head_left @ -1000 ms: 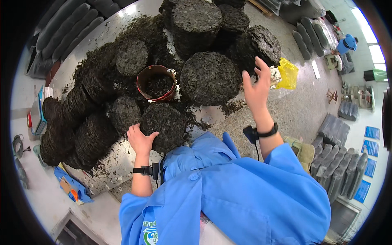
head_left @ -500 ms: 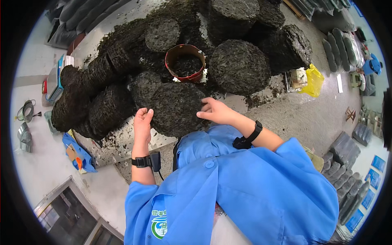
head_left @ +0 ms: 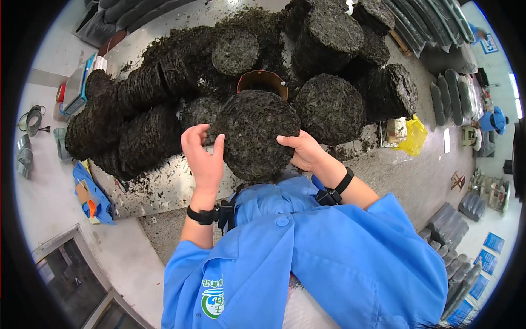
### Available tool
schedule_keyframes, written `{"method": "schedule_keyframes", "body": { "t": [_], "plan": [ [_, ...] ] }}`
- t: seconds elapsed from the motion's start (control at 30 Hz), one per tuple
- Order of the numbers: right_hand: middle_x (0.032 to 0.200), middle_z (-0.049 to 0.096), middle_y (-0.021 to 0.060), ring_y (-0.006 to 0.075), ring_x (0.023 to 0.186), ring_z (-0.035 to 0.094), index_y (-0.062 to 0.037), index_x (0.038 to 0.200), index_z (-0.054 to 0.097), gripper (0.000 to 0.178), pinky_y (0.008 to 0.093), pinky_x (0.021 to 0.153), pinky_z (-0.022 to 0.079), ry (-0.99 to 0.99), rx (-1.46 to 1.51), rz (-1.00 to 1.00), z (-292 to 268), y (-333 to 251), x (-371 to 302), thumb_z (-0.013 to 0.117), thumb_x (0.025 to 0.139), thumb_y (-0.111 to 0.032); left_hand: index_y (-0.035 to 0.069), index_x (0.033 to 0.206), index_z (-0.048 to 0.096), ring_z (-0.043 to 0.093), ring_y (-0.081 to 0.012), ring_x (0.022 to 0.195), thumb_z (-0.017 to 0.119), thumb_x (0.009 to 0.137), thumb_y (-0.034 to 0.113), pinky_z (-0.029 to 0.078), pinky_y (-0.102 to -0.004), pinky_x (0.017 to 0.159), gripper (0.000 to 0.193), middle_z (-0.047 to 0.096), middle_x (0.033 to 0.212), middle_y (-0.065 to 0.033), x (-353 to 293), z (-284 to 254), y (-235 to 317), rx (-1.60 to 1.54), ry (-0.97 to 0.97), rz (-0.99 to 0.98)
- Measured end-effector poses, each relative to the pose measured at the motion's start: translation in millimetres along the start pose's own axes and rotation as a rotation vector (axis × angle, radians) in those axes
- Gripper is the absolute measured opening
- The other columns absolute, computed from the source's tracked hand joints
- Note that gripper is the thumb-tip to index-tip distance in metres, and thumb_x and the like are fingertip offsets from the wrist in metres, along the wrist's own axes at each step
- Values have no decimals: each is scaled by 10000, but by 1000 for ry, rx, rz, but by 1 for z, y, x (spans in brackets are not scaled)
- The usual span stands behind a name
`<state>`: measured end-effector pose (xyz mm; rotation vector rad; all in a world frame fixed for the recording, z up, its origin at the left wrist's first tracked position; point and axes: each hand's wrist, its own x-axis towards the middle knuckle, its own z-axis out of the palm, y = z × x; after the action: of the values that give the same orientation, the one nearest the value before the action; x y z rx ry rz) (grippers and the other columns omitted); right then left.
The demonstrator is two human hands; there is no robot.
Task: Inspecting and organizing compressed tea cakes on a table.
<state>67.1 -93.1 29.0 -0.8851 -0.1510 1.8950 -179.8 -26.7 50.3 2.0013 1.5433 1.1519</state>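
Both hands, the left hand and right hand, clasped opposite edges of a round compressed leaf cake, fingers spread wide to support its crumbly bulk above the metal table.

Round cake of compressed dark leaves, thick, rough-surfaced and crumbly at its rim, tilted with its flat face upward. It sits between the hands, the left hand on its left edge and the right hand on its right edge.
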Motion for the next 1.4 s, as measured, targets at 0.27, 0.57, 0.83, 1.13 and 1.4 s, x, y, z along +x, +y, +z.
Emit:
{"method": "schedule_keyframes", "body": {
  "t": [0.27, 0.57, 0.83, 1.13, 1.4],
  "plan": [
    [1288, 635, 113, 257, 1167, 629, -23, 1350, 540, 413, 454, 997, 536, 48, -11, -93, -3, 5, 1, 638, 949, -19, 102, 836, 682, 613, -260, 839, 779, 744, 64, 474, -387, 754, 138, 633, 848, -48, 13, 25, 17, 93, -245, 441],
    [1291, 635, 114, 261, 1159, 634, -21, 1351, 528, 418, 448, 998, 531, 275, 67, -272, -8, -1, -9, 640, 948, -22, 34, 898, 647, 631, -248, 733, 705, 831, 75, 511, -354, 702, 97, 650, 807, -83, 63, 84, -17, -344, -443, 11],
    [1267, 645, 107, 245, 1155, 635, -14, 1306, 564, 361, 418, 997, 524, 437, 48, -451, 1, -46, -31, 644, 953, -22, 35, 959, 671, 647, -109, 685, 591, 1002, 207, 494, -260, 629, 194, 678, 742, -44, 145, 104, -19, -392, -737, -457],
    [1383, 616, 134, 344, 1334, 540, -60, 1390, 567, 706, 502, 1148, 382, 398, -2002, -1232, -6, -106, -82, 691, 696, -23, 30, 1026, 668, 642, -136, 765, 605, 998, 309, 511, -291, 729, 288, 673, 861, -43, 82, 71, -38, -419, -702, -487],
    [1377, 597, 150, 364, 1303, 542, -57, 1285, 614, 569, 479, 1085, 432, 200, -1630, -847, -5, -38, -114, 792, 777, -242, -52, 1318, 514, 526, -390, 1176, 917, 652, 321, 453, -467, 1008, 863, 558, 1229, -197, -38, 61, -65, 466, -687, -71]
  ]
}}
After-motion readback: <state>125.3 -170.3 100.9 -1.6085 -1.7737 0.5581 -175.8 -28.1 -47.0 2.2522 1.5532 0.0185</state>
